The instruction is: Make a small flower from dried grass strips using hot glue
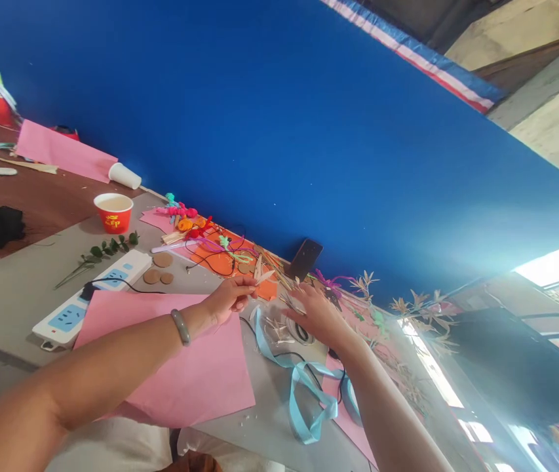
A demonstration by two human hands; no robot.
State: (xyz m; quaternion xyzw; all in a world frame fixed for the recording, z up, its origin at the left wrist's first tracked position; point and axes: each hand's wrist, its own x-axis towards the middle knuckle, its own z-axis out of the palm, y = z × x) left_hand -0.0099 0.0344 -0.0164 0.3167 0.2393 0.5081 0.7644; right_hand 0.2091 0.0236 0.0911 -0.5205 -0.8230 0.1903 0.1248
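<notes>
My left hand (230, 300), with a grey bangle (181, 327) on its wrist, pinches a pale, thin leaf-like piece (265, 277) between thumb and fingertips. Below that hand lies a pink sheet of paper (185, 380). My right hand (316, 316) reaches over the craft scraps with its fingers stretched out, and nothing shows in its grasp. Under its fingers is a clear container (279, 331) with small pale scraps, partly hidden by the hand. A light blue ribbon (303, 406) lies in loops on the grey table (254, 432) beside my right forearm.
Left are a power strip (93, 298), a green leafy sprig (99, 254), wooden discs (162, 261) and a red paper cup (113, 213). A phone (305, 258) leans on the blue partition (279, 131). Dried pale leaves (414, 308) stand at right. Orange paper (225, 246) lies under clutter.
</notes>
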